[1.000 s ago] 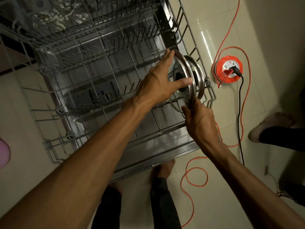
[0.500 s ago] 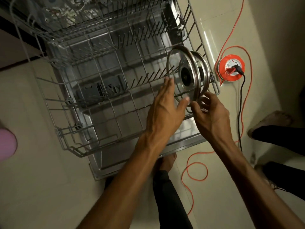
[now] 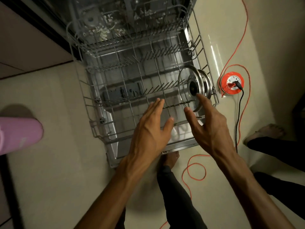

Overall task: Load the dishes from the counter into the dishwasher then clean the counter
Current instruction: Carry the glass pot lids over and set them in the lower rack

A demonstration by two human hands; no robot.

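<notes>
The lower rack (image 3: 132,103) of the dishwasher is pulled out over the open door (image 3: 179,147), its grey wire frame bare across the left and middle, with rows of slanted tines running across it. Two round lids stand on edge at the rack's right end, close against the right wire wall: the nearer glass lid (image 3: 185,90), with a metal rim and a dark knob at its centre, and a second lid (image 3: 207,83) just behind it, mostly covered by the first. Both hands hover above the rack's front edge, holding nothing. The left hand (image 3: 151,129) has its fingers straight and together, palm down, over the bare wires left of the lids; the right hand (image 3: 209,126) is spread loosely, its forefinger reaching close to the nearer lid's knob (whether it touches cannot be told). Beyond the rack's right wall the pale glossy floor tile (image 3: 49,171) carries an orange cord reel (image 3: 231,83) with a black plug in it and orange cable (image 3: 194,169) looping toward the door's front corner. The upper rack (image 3: 132,22) is dim and blurred, its contents hard to make out. A pink shape (image 3: 18,134) is cut off by the left frame edge, and a bare foot (image 3: 265,131) of another person stands at the right.
</notes>
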